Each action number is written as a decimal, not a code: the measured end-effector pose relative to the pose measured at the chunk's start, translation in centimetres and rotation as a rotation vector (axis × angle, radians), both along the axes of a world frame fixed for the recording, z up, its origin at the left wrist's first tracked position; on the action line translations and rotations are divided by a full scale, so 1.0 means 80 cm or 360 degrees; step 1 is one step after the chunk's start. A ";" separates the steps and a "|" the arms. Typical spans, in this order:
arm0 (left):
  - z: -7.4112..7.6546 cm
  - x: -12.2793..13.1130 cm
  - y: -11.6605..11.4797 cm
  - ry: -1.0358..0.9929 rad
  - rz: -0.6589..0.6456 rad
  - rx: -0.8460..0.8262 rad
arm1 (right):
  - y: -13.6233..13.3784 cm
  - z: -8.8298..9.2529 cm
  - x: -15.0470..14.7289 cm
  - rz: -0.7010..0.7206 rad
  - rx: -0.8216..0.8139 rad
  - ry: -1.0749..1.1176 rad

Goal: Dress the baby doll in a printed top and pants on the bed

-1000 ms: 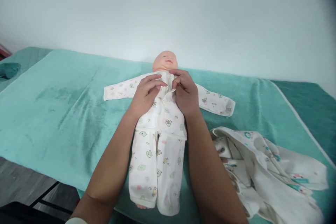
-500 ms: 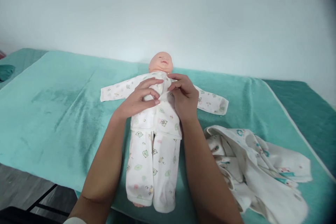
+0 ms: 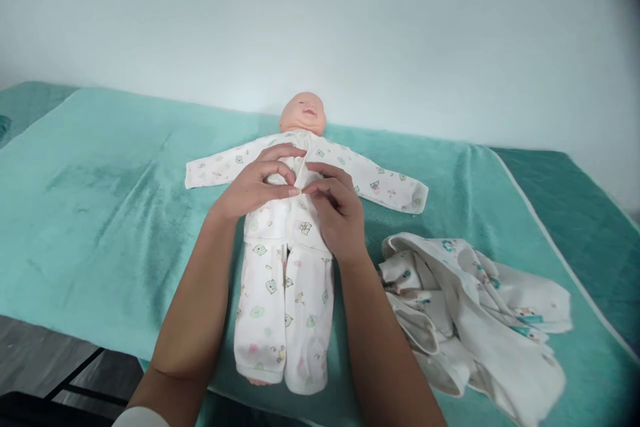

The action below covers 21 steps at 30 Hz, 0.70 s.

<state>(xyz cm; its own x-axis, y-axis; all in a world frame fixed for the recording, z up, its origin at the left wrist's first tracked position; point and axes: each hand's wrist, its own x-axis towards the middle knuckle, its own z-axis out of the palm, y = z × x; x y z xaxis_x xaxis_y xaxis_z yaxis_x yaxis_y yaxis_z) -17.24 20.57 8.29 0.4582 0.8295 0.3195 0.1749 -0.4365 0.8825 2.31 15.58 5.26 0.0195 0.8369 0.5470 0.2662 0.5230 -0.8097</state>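
A baby doll (image 3: 303, 112) lies face up, head toward the wall, its sleeved arms spread. It wears a white baby shirt (image 3: 306, 225) printed with small animals and matching trousers (image 3: 307, 320). Over the shirt's front, my left hand (image 3: 260, 181) has thumb and index finger closed on the cloth at mid-chest, the other fingers resting higher up. My right hand (image 3: 337, 203) pinches the shirt's front at the same spot, its fingertips almost touching my left thumb. Whether a tie or a fastener sits between the fingertips is too small to tell.
A crumpled white garment or cloth (image 3: 480, 320) with blue-green prints lies to the right, near my right forearm. Beneath everything spreads a turquoise towel (image 3: 115, 213) over a darker green cover (image 3: 580, 213). The pale wall (image 3: 320, 20) borders the far edge.
My right hand has moved left and slightly down, bringing its fingertips to my left thumb. A thin white strip stretched between the hands is no longer visible. The view has shifted slightly.
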 end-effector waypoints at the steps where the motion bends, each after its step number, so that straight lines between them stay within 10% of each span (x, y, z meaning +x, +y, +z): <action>1: 0.000 0.000 -0.001 -0.0008 0.0002 -0.0019 | 0.001 0.000 0.000 -0.0003 -0.0006 0.0008; 21: 0.006 -0.003 -0.008 0.0092 -0.0005 -0.0034 | 0.007 0.003 0.011 0.0198 0.0033 -0.0271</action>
<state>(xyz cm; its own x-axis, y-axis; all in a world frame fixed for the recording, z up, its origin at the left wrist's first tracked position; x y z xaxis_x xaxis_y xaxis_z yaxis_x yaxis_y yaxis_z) -17.45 19.96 8.78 0.4779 0.8344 0.2745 0.2248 -0.4183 0.8800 3.18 16.13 5.47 -0.1774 0.8156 0.5507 0.3305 0.5764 -0.7473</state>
